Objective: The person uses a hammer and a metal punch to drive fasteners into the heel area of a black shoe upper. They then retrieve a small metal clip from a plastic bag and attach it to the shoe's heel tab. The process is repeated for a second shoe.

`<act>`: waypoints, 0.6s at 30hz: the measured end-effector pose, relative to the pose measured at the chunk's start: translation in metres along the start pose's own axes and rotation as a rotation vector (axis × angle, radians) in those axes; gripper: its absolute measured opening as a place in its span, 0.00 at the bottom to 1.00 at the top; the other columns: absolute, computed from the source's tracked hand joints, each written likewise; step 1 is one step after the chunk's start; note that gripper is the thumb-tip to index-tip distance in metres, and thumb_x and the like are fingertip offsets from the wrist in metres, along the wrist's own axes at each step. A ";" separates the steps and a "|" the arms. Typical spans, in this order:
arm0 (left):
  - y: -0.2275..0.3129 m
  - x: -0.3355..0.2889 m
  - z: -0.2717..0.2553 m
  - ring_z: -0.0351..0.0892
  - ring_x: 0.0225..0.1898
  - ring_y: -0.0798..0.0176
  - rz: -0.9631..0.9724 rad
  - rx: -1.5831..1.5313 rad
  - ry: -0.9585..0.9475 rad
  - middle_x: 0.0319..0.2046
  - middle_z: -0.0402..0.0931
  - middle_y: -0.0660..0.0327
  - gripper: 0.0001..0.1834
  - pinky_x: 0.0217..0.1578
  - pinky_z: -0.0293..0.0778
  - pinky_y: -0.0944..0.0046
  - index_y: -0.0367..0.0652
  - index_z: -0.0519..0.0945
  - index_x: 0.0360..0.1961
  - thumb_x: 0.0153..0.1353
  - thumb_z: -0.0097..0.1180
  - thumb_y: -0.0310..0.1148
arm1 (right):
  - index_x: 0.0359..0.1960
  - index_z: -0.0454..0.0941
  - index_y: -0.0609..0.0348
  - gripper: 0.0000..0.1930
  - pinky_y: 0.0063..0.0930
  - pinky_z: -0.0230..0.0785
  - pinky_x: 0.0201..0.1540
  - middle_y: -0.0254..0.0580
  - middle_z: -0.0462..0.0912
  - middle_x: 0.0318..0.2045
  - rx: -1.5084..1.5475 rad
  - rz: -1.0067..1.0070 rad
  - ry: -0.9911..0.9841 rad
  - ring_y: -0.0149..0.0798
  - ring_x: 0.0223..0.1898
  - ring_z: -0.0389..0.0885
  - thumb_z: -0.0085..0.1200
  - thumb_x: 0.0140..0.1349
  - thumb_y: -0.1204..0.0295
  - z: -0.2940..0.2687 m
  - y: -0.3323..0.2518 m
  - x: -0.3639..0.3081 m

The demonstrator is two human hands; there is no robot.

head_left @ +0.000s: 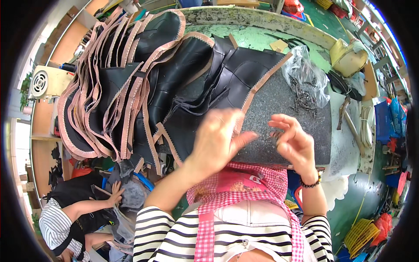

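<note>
Leather piece: the black leather piece [249, 70] is laid on the dark speckled surface [301, 129], above both hands and toward twelve o'clock in the view.
Long axis: its pink serrated edge [257, 87] is run from seven o'clock up to one o'clock; the lower end is partly covered by the left hand.
Nine o'clock of it: a thick pile of black leather pieces [109, 100] is layered, trimmed with the same pink edging.
Three o'clock: a clear plastic bag [301, 65] is crumpled just beside the edge's upper end, with dark threads [305, 101] bunched at its lower part.
Four o'clock: a hammer [352, 126] is placed well apart.
Seven to eight o'clock: a co-worker's hand [116, 194] is seen well apart, below the pile.
Left hand [218, 137]: fingers are kept together, thumb pointed toward two o'clock; whether the leather is gripped cannot be told.
Right hand [294, 142]: fingers are half curled, a narrow gap left to the thumb; a dark wisp is seen at the fingertips, its hold uncertain.
</note>
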State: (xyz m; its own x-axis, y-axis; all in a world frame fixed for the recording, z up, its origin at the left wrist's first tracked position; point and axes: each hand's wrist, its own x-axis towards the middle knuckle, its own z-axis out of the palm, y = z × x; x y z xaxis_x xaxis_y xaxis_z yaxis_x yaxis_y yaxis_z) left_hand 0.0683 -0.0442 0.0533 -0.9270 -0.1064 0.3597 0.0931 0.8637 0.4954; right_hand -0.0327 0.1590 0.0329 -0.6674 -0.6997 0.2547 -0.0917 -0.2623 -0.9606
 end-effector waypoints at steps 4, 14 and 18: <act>-0.033 0.027 -0.005 0.69 0.45 0.54 -0.168 0.752 -0.116 0.41 0.71 0.55 0.36 0.47 0.69 0.59 0.36 0.71 0.49 0.40 0.74 0.40 | 0.38 0.77 0.69 0.07 0.21 0.74 0.40 0.45 0.83 0.38 -0.019 0.317 0.016 0.29 0.37 0.83 0.59 0.61 0.78 -0.010 0.023 0.021; -0.044 0.042 -0.024 0.73 0.45 0.58 -0.086 0.844 -0.312 0.40 0.76 0.56 0.25 0.45 0.67 0.58 0.38 0.75 0.40 0.42 0.72 0.36 | 0.38 0.85 0.62 0.08 0.24 0.76 0.33 0.40 0.85 0.33 -0.288 0.071 -0.055 0.29 0.32 0.83 0.62 0.56 0.80 0.012 0.024 0.025; -0.047 0.027 -0.020 0.77 0.41 0.55 0.266 0.888 -0.020 0.38 0.78 0.58 0.21 0.42 0.70 0.57 0.39 0.77 0.38 0.43 0.71 0.32 | 0.42 0.83 0.63 0.12 0.21 0.77 0.35 0.42 0.85 0.33 -0.426 -0.176 -0.034 0.29 0.33 0.84 0.63 0.55 0.82 0.017 0.030 0.019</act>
State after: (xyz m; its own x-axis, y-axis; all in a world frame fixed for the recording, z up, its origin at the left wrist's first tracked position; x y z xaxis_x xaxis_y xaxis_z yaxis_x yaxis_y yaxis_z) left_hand 0.0458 -0.0973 0.0553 -0.9218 0.1511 0.3572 -0.0013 0.9198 -0.3923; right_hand -0.0356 0.1261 0.0106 -0.5903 -0.6923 0.4151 -0.5021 -0.0877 -0.8603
